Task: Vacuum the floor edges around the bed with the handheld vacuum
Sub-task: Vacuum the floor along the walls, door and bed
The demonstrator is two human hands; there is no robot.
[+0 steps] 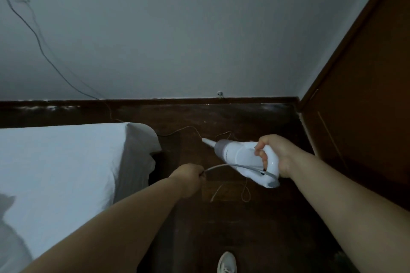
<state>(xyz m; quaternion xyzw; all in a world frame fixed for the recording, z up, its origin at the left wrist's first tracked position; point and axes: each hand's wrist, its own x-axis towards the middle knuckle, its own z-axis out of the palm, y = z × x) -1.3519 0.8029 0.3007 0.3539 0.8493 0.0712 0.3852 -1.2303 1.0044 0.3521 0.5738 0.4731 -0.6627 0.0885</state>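
Right now my right hand (274, 154) is wrapped round the loop handle of the handheld vacuum (241, 159), fingers curled through it, so I can aim the thing one-handed; it's held up off the floor (255, 217), thin nozzle pointing away from me toward the foot corner of the bed (66, 161) and the skirting board (177, 100). My left hand (189, 178) is closed in a pinch on the power cord (239, 166) just beside the vacuum's underside — I'd say that's to keep the slack lifted so it doesn't drag or snag at the bed corner. More cord lies in loose loops on the dark wood floor between my hands and the wall (177, 39), and a line runs up the wall at left, probably to a socket, too blurry to tell. Wardrobe (366, 95) stands on my right, my shoe (226, 262) at the bottom. Nozzle isn't down at the floor edge yet, so sweeping hasn't begun here; next I'd need to lower it along the bed base, watching those loops
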